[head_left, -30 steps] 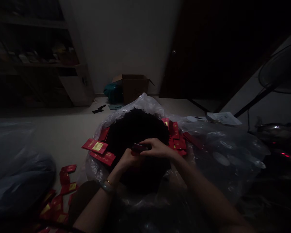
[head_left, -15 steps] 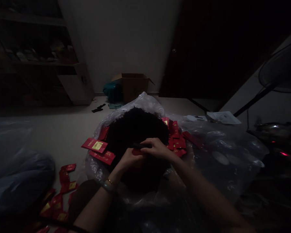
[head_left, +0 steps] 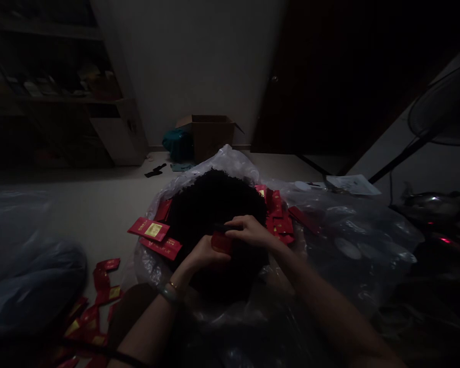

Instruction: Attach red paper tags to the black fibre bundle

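My left hand [head_left: 207, 253] is closed round a small red packet [head_left: 221, 242], held upright over a heap of loose black material [head_left: 214, 197]. At the packet's top, the fingers of my right hand [head_left: 249, 231] pinch a dark, narrow piece [head_left: 223, 227]; the dim light hides what it is. The heap fills a clear plastic bag [head_left: 230, 156] with its mouth spread wide. Red packets with gold labels [head_left: 148, 228] lie on the bag's left rim. More red packets [head_left: 279, 217] are piled at its right side.
Several red packets [head_left: 107, 281] are scattered on the floor at left, near a plastic-covered dark bundle [head_left: 34, 281]. Clear plastic sheeting [head_left: 341, 225] spreads to the right. Behind stand an open cardboard box [head_left: 213, 138] and a teal bag [head_left: 177, 143]. A fan [head_left: 440, 107] stands at right.
The red packet has tilted up to stand more upright in my left hand. My right hand has shifted slightly right, still pinching the dark piece at its top.
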`<act>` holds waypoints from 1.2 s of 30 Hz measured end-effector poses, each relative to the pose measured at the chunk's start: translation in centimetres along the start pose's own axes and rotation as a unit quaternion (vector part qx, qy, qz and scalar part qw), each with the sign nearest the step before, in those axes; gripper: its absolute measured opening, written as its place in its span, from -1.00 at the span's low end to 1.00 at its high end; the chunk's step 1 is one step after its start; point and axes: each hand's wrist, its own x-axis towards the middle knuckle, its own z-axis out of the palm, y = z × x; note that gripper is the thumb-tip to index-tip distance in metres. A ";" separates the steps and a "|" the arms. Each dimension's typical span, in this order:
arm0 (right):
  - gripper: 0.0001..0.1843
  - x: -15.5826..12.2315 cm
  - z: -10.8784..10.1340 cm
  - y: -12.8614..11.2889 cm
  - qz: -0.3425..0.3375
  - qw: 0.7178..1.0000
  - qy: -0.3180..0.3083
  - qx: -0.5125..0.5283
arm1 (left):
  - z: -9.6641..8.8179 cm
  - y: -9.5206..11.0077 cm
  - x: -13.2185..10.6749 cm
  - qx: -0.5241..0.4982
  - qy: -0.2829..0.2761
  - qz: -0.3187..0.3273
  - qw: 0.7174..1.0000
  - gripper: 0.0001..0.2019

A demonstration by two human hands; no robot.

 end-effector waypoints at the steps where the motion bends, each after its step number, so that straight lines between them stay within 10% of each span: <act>1: -0.67 -0.1 -0.2 -0.1 0.005 1.000 -0.013 0.020 | -0.1 0.0 0.0 -0.003 -0.001 -0.001 1.000 -0.78; 7: -0.51 -0.4 -1.3 -0.7 0.096 0.991 -0.015 0.095 | -0.4 0.4 -0.2 -0.015 0.006 -0.002 1.000 -0.75; 27: -0.69 0.5 1.2 0.4 -0.003 0.999 0.044 -0.017 | 0.1 2.1 -0.6 -0.048 0.074 0.013 0.996 -0.62; 36: -0.60 0.2 1.2 0.6 0.060 0.995 -0.018 0.078 | -0.2 2.1 -0.6 -0.037 0.108 0.022 0.993 -0.64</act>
